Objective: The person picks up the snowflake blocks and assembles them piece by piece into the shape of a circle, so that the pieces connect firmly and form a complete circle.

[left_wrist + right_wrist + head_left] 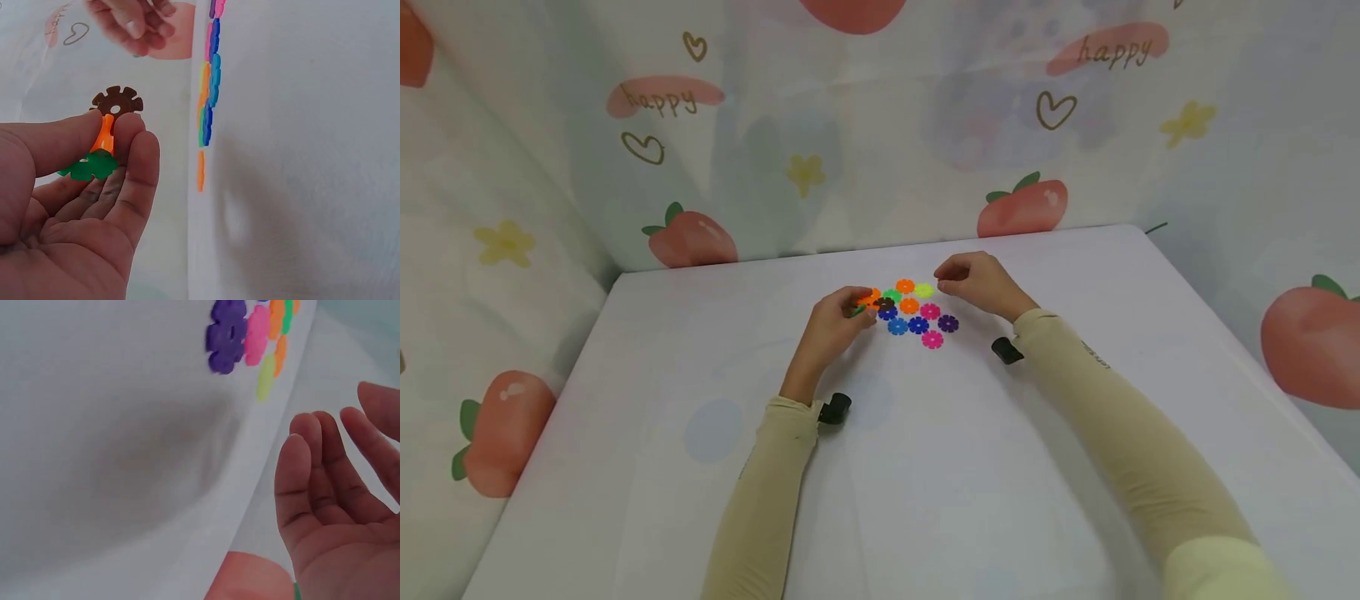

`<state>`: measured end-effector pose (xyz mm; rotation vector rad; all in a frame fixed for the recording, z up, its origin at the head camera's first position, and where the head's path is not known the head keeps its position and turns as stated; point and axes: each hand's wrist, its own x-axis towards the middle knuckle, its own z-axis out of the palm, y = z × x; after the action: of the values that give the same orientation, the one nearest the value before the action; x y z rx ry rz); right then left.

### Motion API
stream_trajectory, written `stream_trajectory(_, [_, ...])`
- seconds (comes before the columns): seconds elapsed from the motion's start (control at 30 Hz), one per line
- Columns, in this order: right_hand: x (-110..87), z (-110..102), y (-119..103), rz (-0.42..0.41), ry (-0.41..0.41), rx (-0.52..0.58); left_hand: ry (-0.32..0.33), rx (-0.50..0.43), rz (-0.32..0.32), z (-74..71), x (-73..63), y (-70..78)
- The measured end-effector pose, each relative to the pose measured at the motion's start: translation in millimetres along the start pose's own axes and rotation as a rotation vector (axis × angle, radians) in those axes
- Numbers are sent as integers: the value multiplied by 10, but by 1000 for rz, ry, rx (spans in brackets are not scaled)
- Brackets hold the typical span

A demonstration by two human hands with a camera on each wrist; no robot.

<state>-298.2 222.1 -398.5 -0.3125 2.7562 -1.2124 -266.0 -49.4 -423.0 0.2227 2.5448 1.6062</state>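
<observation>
My left hand is raised just left of a group of plastic snowflake discs. In the left wrist view, its thumb and fingers pinch an orange disc, partly hidden by the fingertips. A brown disc and a green disc are joined to that orange one, above and below it. My right hand hovers at the far right of the group, nearest the yellow disc. Its fingers are loosely bent, with nothing between them in the right wrist view.
Several loose discs lie close together on the white table, among them a dark purple disc, a pink disc and a light blue disc. A patterned curtain hangs behind the far edge. Each wrist carries a small black camera.
</observation>
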Motion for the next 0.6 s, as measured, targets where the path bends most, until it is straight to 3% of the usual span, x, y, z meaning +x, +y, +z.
stream_trajectory(0.2, [-12, -15, 168, 87, -167, -72, 12, 20, -16, 2, 10, 5])
stream_trajectory(0.33, [-16, 16, 229, 77, -247, -142, 8, 20, -9, 2, -1, 8])
stream_trajectory(0.6, [-33, 46, 233, 87, -245, -159, 8, -13, -5, 7, -9, -2])
